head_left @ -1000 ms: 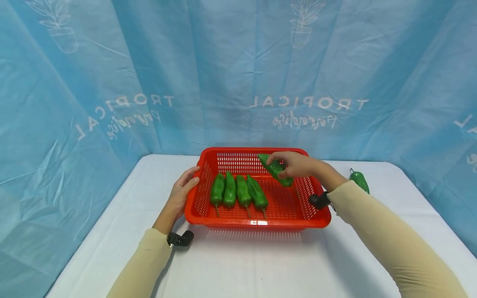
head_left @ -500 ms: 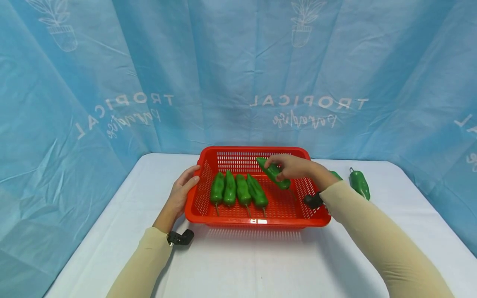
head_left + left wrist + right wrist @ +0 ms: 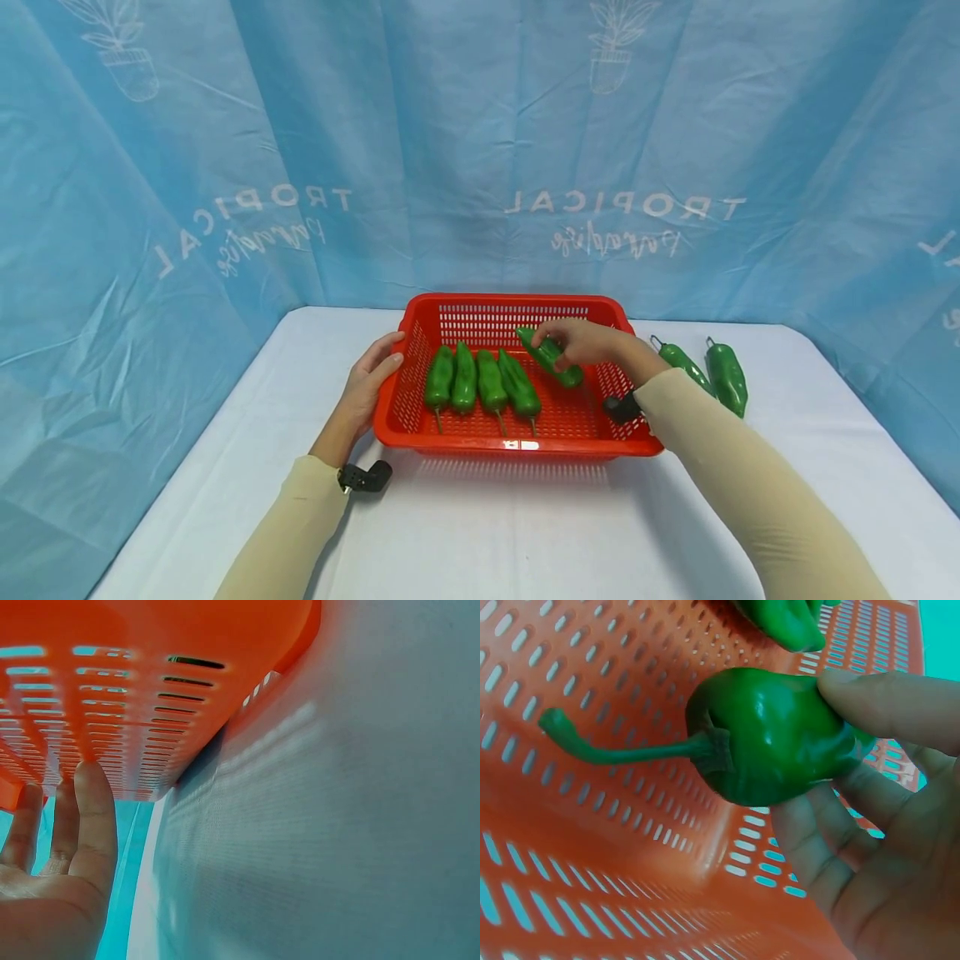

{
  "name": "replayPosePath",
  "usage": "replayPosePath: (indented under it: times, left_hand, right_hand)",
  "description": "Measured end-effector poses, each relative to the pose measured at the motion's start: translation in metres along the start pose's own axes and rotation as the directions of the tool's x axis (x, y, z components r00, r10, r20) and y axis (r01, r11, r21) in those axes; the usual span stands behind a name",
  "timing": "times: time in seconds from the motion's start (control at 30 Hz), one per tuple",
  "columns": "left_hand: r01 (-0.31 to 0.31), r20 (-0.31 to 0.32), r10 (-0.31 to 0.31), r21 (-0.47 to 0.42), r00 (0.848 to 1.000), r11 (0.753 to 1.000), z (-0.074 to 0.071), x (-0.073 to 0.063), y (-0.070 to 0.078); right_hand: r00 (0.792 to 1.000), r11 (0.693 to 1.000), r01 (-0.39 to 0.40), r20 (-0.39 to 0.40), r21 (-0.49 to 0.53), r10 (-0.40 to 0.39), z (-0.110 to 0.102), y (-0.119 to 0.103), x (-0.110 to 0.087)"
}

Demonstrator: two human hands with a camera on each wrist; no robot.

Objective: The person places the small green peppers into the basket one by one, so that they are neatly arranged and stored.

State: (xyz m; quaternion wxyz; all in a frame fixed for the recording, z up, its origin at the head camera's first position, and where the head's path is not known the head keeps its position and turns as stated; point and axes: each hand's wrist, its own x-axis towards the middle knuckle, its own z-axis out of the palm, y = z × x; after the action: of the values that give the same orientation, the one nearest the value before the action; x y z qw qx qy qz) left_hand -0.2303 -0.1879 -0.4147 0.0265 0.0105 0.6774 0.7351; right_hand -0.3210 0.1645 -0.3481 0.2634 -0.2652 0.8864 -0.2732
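A red perforated plastic basket (image 3: 480,451) stands on the table. My left hand (image 3: 369,385) is at its left side, its fingertips touching the rim. In the left wrist view, straight fingers (image 3: 95,817) of that hand rest against the basket's outer wall; the thumb is hidden there. Inside the basket's right half, my right hand (image 3: 583,342) pinches a green pepper (image 3: 564,372) between thumb and fingers. The pepper's rounded end and stem face the right wrist camera. Several green peppers (image 3: 491,382) lie side by side in the left half, stems toward me.
Two more green peppers (image 3: 726,377) lie on the white-covered table (image 3: 525,533) to the basket's right, partly behind the right forearm. A blue printed curtain (image 3: 450,150) hangs behind the table and along both sides.
My right hand has lowered the pepper toward the basket floor. The right forearm has shifted left, bringing more of the two table peppers into sight. The left hand stays at the rim.
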Motion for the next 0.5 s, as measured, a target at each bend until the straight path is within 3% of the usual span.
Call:
replayPosePath:
  times: [0.5]
  left_hand:
    - [0.015,-0.004,-0.015,0.017,1.0,1.0,-0.0006,0.0008,-0.0011]
  right_hand:
    - [0.998,0.997,-0.068,0.02,0.04,0.067,0.006,0.0101,0.0051]
